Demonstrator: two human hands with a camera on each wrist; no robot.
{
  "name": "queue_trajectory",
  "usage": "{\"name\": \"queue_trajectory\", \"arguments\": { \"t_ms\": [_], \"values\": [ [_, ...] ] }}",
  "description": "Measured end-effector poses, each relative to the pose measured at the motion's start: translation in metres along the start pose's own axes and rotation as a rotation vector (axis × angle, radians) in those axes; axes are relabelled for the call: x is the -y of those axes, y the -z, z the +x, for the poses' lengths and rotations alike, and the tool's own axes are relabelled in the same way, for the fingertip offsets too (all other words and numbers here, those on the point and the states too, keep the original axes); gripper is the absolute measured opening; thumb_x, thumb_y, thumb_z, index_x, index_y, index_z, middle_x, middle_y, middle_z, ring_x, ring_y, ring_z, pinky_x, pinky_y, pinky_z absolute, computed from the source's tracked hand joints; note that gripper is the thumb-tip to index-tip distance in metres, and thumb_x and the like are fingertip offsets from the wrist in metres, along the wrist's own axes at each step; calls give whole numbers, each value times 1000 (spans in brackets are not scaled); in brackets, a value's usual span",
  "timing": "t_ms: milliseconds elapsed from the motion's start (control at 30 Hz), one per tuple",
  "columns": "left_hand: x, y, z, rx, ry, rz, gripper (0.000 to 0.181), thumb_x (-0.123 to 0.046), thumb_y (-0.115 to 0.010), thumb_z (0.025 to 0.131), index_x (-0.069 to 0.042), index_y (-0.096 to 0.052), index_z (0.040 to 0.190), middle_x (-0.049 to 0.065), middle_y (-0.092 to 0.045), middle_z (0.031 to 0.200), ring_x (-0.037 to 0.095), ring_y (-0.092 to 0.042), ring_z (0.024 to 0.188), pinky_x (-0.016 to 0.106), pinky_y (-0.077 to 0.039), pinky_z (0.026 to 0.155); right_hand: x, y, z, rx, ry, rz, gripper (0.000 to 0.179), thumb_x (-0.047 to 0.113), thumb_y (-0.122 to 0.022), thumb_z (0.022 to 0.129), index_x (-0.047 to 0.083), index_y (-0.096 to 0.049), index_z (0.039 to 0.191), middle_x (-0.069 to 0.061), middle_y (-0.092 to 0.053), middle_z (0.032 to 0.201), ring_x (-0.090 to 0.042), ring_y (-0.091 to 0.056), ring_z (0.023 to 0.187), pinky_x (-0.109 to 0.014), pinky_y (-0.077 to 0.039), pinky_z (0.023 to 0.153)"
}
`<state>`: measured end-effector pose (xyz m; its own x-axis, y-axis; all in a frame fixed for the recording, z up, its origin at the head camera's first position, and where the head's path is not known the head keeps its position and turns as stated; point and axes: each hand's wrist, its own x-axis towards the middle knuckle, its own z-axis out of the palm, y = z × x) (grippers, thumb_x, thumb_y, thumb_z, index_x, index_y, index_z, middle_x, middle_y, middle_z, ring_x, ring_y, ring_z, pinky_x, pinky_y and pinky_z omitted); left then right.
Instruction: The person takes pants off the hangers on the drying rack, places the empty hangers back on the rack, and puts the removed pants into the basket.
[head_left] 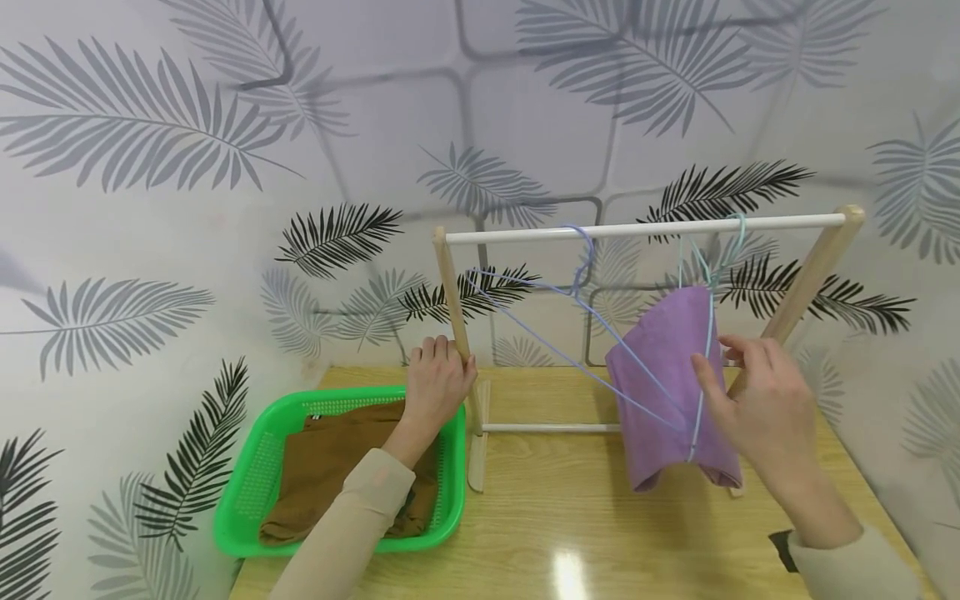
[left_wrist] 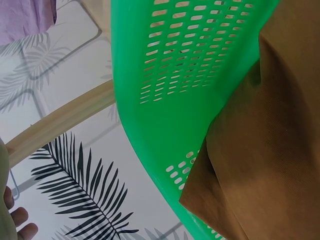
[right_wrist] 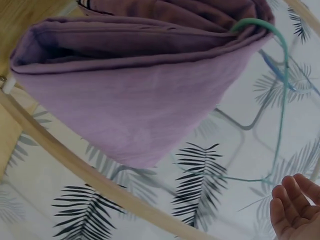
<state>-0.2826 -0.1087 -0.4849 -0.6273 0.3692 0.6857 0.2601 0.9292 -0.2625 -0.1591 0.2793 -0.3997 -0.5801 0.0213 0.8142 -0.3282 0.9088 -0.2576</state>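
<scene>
The left hand (head_left: 438,379) is closed round the left wooden post (head_left: 455,308) of a garment rack, fingers bent over it a little above the green plastic basket (head_left: 251,492). The right hand (head_left: 772,404) is partly open, its fingers loosely bent and gripping nothing — it hovers beside the purple garment (head_left: 663,358) and the teal hanger (right_wrist: 286,60). In the right wrist view, its fingertips lie near the hanger and apart from the cloth; whether the thumb touches the hanger's side cannot be told.

The purple garment is draped folded over the teal hanger, which hooks onto the right half of the white top rail (head_left: 660,228), towards the right wooden post (head_left: 813,273). Its lower edges hang open above the tabletop (head_left: 525,517). A periwinkle-blue hanger (head_left: 575,290) hooks onto the same rail farther left; it hangs tilted, one end up by the left post and the other low in front of the purple cloth.

Left of the rack, the perforated basket stands on the wood-grain table with folded brown clothing (head_left: 345,458) inside. A white lower rail (head_left: 551,428) runs rightward from the rack's left foot — behind everything rises a wall (head_left: 375,133) patterned with grey and black palm leaves.
</scene>
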Motion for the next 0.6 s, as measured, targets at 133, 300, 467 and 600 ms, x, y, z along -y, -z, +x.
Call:
{"name": "queue_trajectory", "arguments": {
  "t_ms": [133, 300, 467, 600],
  "values": [
    [-1, 0, 0, 6, 9, -7, 38, -38, -65, 102, -4, -66, 86, 11, -64, 84, 28, -58, 78, 38, -48, 65, -7, -5, -8, 17, -68, 2, 44, 29, -76, 90, -9, -71, 112, -24, -68, 91, -39, -62, 78, -35, -38, 65],
    [-1, 1, 1, 7, 15, -18, 38, -38, -64, 102, -4, -66, 85, 11, -64, 84, 28, -57, 78, 38, -47, 65, -9, -11, -17, 60, -165, 23, 41, 25, -79, 91, -8, -70, 113, -23, -66, 93, -36, -59, 79, -30, -36, 68],
    [-1, 0, 0, 11, 18, -15, 38, -38, -63, 103, -4, -65, 85, 11, -63, 84, 29, -57, 78, 38, -47, 65, -10, -17, -25, 93, -215, 20, 41, 28, -79, 93, -6, -70, 115, -21, -67, 93, -32, -57, 77, -25, -33, 67],
    [-2, -1, 0, 4, 17, -6, 38, -38, -64, 103, -4, -66, 86, 11, -64, 85, 29, -58, 79, 38, -48, 66, -10, -22, -30, 88, -219, 28, 41, 28, -79, 92, -7, -71, 113, -21, -68, 92, -34, -59, 78, -31, -37, 67]
  ]
}}
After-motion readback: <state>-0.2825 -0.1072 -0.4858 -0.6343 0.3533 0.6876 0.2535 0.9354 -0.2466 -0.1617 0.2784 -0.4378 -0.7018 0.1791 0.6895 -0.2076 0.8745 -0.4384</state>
